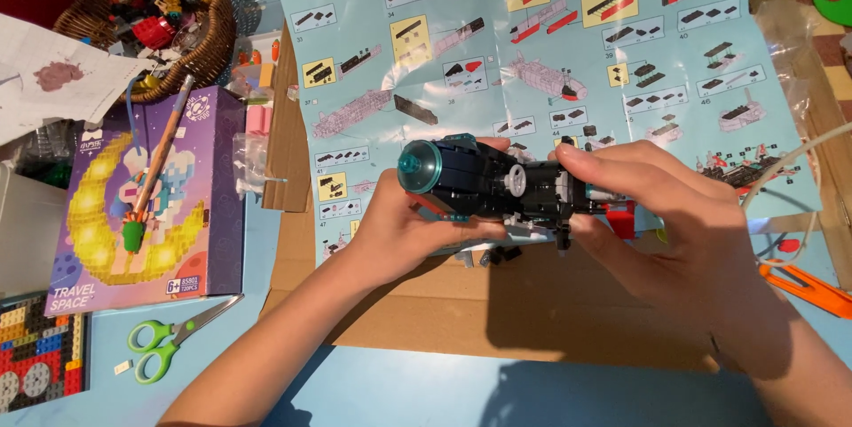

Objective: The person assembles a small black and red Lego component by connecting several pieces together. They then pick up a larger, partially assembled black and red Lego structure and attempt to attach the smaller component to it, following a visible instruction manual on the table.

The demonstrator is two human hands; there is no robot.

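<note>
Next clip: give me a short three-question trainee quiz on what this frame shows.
1. True or false: both hands grip the dark brick-built model.
2. Which thing lies nearest the green-handled scissors? A) wicker basket B) purple box C) orange tool
3. What does the model hover over?

Key
1. True: the left hand holds the end with the teal round cap, and the right hand holds the other end.
2. B.
3. The light blue instruction sheet, which lies on brown cardboard.
</note>
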